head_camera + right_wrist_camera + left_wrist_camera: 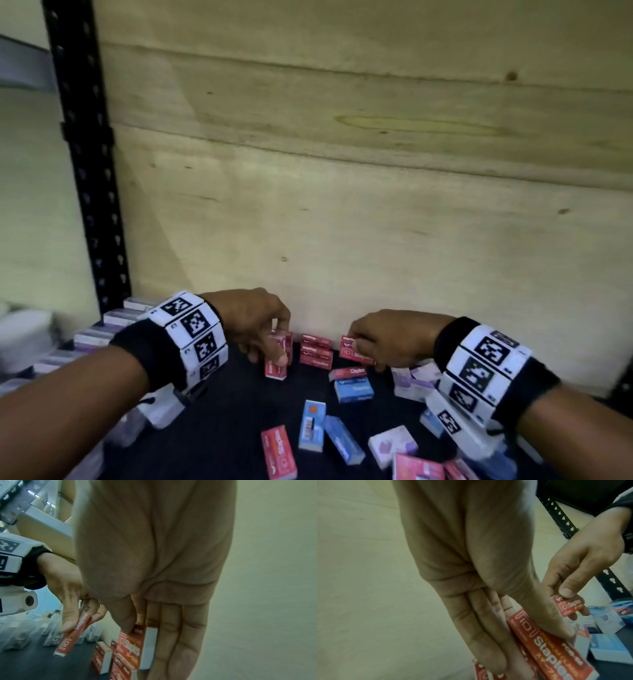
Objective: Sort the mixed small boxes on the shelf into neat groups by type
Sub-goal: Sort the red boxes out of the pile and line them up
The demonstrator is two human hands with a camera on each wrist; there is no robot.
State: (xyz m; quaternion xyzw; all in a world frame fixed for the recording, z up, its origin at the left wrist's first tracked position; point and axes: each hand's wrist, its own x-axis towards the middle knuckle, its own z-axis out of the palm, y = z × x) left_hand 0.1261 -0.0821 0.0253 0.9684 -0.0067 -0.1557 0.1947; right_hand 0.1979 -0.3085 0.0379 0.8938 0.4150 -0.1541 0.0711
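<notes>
On the dark shelf (222, 428), my left hand (279, 342) pinches a red staples box (276, 359) between thumb and fingers, held on end just above the shelf. In the left wrist view the thumb presses that box (547, 649) against the straight fingers (481, 635). My right hand (363, 353) grips another red staples box (356, 351) near the back panel; the right wrist view shows the thumb on it (133, 649). A small stack of red boxes (315, 349) stands between the two hands. Loose blue (311, 425), red (279, 452) and white-purple (392, 445) boxes lie in front.
A plywood back panel (342, 171) closes the shelf behind the hands. A black perforated upright (89, 171) stands at the left, with a row of purple-white boxes (99, 337) beside it. More blue boxes (352, 389) and white-purple ones (414, 380) lie under my right wrist.
</notes>
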